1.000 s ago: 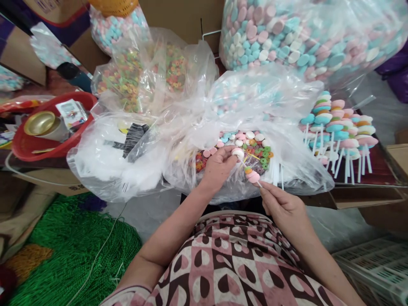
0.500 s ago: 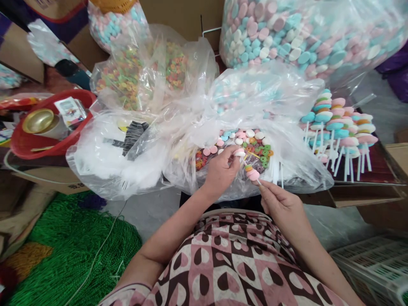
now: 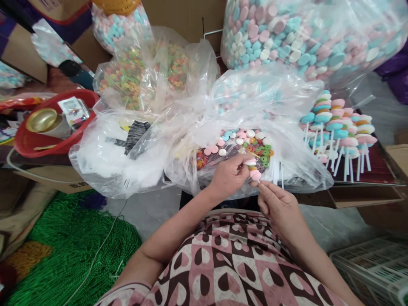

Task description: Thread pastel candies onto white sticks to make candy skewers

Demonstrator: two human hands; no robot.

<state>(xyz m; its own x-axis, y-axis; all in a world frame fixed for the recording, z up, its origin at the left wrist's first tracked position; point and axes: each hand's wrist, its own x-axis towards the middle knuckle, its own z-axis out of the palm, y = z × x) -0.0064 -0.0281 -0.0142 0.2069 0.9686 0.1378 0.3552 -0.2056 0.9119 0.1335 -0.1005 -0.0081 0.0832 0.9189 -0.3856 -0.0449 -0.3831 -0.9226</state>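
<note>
White sweet (image 3: 250, 162): moved down, near pink sweet (image 3: 255, 175)
Left hand (image 3: 231, 173): pinches white sweet
Right hand (image 3: 280, 202): pinches stick (image 3: 260, 181) — it leans up-left, away from this hand

My skewered candy (image 3: 255, 174) looks matt and smooth, the bowl (image 3: 41, 120) like shiny metal, the basin (image 3: 24, 143) like glossy plastic.
</note>
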